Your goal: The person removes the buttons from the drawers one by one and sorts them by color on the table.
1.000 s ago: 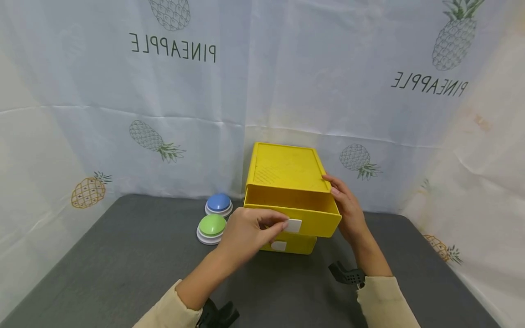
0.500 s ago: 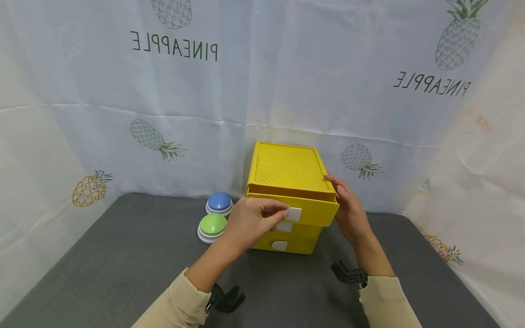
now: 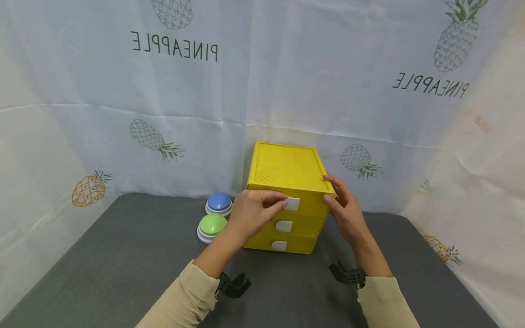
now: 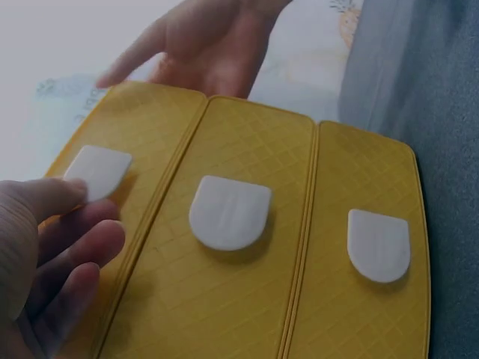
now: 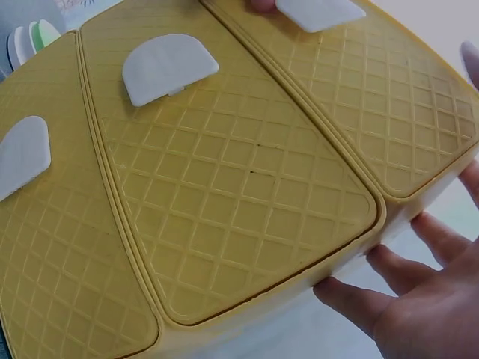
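Note:
A yellow three-drawer box [image 3: 287, 168] stands at the back of the grey table [image 3: 123, 264], all drawers flush. My left hand [image 3: 283, 202] pinches the white handle [image 3: 293, 203] of the top drawer; in the left wrist view my fingertips [image 4: 71, 191] are on that handle [image 4: 101, 168]. My right hand [image 3: 331, 190] rests with straight fingers against the box's right side, thumb at the front corner. In the right wrist view its fingers [image 5: 359, 299] touch the side of the box [image 5: 247, 187]. The middle handle [image 3: 284, 226] and bottom handle [image 3: 279, 246] are free.
A blue dome button [image 3: 218, 203] and a green dome button [image 3: 212, 226] sit just left of the box. A white pineapple-print curtain [image 3: 164, 114] closes the back and sides. Black wrist mounts [image 3: 231, 286] hang under both sleeves.
The top drawer, pulled out a second ago, has slid back into the box until flush. My left hand moved forward with its handle; the right hand stayed on the box's side.

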`<state>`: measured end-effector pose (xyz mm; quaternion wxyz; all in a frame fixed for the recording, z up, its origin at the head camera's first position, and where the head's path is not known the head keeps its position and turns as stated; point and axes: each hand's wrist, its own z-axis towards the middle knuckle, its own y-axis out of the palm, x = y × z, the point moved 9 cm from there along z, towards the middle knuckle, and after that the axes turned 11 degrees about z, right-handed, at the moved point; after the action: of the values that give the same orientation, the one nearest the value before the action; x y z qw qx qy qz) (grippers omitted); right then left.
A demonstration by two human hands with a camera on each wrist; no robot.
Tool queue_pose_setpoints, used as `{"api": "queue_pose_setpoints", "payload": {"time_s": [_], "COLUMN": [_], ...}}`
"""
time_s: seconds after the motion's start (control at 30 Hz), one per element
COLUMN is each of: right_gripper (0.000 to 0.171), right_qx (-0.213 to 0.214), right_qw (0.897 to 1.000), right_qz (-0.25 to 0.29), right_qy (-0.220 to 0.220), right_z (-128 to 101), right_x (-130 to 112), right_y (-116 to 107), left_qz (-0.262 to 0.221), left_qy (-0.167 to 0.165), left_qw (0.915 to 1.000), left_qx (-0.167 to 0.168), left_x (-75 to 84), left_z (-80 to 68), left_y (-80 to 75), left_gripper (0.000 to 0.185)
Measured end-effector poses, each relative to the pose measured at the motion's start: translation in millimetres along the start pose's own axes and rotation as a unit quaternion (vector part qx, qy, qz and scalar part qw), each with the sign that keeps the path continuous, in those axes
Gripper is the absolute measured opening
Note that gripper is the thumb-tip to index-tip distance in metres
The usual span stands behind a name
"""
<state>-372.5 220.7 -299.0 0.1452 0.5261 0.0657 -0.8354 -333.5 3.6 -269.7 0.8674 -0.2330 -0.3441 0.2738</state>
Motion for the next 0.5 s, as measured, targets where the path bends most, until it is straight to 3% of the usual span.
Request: {"api": "queue_pose_setpoints", "payload": {"time_s": [0.27,0.37,0.5], "right_gripper": [0.05,0.05,0.051], "right_qx": [0.012,0.011,0.009], "right_qw": [1.0,1.0,1.0], "right_qz": [-0.014,-0.015,-0.017], "right_qy": [0.012,0.005,0.002], "right_z": [2.2,2.8,3.5], "right_x": [4.2,4.6,5.2], "right_y": [-5.7,-6.3,-6.2], "left_qz": [-0.014,-0.029,-0.042], "left_qy": [-0.011,-0.019,-0.033], "left_qw": [0.9996,0.9991,0.9985], "left_qx": [-0.02,-0.025,-0.008], "left_x": [-2.3,-5.9,-16.3], "left_z": [0.8,-4.7,-16.6], "left_y": [4.1,5.8,6.0], "left_gripper": [0.016,0.018,0.013]}}
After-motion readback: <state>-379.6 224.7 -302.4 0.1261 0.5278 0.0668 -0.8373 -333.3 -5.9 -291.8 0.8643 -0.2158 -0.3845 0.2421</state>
